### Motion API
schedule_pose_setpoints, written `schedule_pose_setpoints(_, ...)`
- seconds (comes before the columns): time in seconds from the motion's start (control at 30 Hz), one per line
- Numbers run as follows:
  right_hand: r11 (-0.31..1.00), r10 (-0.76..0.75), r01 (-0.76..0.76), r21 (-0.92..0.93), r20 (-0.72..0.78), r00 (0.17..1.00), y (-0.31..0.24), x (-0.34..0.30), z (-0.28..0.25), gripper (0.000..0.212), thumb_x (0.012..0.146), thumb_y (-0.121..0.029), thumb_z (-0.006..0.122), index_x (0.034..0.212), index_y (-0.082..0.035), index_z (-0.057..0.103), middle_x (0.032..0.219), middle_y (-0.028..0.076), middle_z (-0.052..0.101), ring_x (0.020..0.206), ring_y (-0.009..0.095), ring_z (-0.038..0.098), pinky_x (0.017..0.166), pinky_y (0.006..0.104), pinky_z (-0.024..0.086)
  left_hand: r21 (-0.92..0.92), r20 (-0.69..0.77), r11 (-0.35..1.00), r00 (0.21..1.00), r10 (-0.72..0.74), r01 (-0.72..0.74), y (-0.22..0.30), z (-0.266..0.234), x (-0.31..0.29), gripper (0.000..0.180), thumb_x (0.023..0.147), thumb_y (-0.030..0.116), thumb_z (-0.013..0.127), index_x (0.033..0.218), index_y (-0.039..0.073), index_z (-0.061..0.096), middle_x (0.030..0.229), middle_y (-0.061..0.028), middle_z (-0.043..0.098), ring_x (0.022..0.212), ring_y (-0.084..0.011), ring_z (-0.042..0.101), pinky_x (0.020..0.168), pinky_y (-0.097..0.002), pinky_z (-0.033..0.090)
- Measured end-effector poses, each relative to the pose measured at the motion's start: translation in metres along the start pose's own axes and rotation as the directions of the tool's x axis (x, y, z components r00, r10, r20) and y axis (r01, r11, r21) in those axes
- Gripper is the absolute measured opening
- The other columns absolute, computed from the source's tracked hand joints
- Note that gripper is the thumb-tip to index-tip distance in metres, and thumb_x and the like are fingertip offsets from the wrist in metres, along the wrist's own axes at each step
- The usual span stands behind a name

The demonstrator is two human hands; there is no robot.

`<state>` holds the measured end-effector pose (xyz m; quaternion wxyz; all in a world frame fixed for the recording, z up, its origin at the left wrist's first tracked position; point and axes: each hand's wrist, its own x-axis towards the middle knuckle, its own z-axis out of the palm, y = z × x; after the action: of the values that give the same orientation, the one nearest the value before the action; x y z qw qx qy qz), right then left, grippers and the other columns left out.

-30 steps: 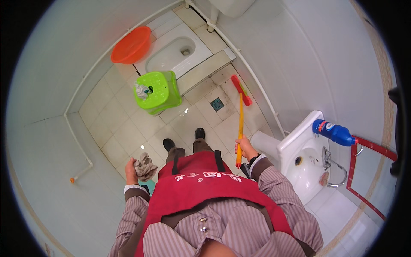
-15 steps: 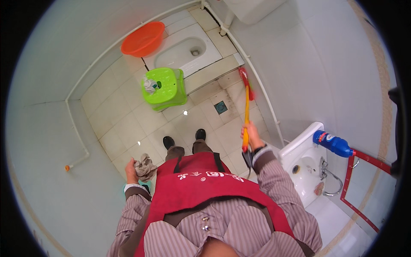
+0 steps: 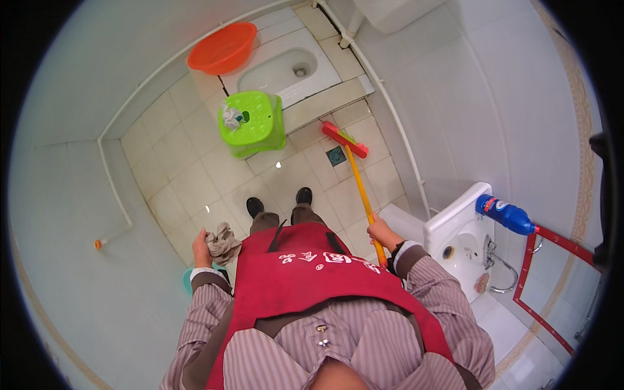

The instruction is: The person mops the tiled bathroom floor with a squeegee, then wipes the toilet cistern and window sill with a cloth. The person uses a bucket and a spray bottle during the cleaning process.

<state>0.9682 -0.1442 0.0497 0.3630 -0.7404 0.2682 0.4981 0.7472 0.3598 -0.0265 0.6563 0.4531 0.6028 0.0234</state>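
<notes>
My right hand [image 3: 384,233] is closed around the yellow handle of a broom [image 3: 361,188]. The broom's red head with pink and green bristles rests on the tiled floor, just beyond the square floor drain [image 3: 335,156]. At my left side, my left hand [image 3: 202,249] grips a crumpled grey-beige rag [image 3: 223,244]. A bright green plastic stool [image 3: 261,133] stands ahead of me, with a whitish crumpled cloth [image 3: 232,118] lying on its top.
Behind the stool are a squat toilet [image 3: 270,69] and an orange basin [image 3: 224,49]. To my right, a white sink [image 3: 463,250] carries a blue bottle [image 3: 506,215] on its edge. A teal container [image 3: 188,281] partly shows beside my left forearm. Pipes run along the walls.
The broom head has swung left, away from the right wall, and turned crosswise near the drain. My right hand has come slightly lower and nearer my body. The left hand still holds the rag.
</notes>
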Motion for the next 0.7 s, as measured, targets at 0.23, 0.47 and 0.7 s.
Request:
schedule_pose_setpoints(0.23,0.931,0.084,-0.093,0.353,0.039,0.996,0.036,-0.059,-0.015,0.065,0.072,-0.002,0.051,0.130,-0.012,0.025,0.059,0.008,0.045,0.041,0.017,0.042,0.036,0.0317,0.037,-0.012,0.004,0.999,0.999,-0.048,0.048,0.005,0.006,0.010,0.031,0.083,0.032,0.054,0.079,0.001,0.056,0.073,-0.0065,0.056,0.067,-0.0181,0.054,0.062,-0.0318,0.045)
schedule_pose_setpoints(0.47,0.683,0.156,-0.149,0.715,0.057,0.986,0.082,-0.061,-0.014,0.035,0.075,-0.008,0.053,0.107,-0.008,0.039,0.057,0.006,0.046,0.043,0.017,0.042,0.040,0.0316,0.037,0.024,0.017,0.999,0.999,-0.049,0.048,0.008,0.009,0.021,0.031,0.082,0.032,0.055,0.077,0.002,0.057,0.072,-0.0061,0.057,0.065,-0.0178,0.054,0.061,-0.0314,0.044)
schedule_pose_setpoints(0.7,0.699,0.090,-0.171,0.695,0.152,0.984,0.037,0.017,0.012,0.015,0.074,-0.013,0.055,0.067,-0.007,0.044,0.055,0.005,0.046,0.044,0.018,0.044,0.046,0.0304,0.041,0.070,0.060,0.997,0.998,0.012,-0.017,0.010,-0.010,0.029,0.031,0.083,0.033,0.055,0.076,0.003,0.057,0.070,-0.0054,0.056,0.065,-0.0169,0.053,0.061,-0.0308,0.043)
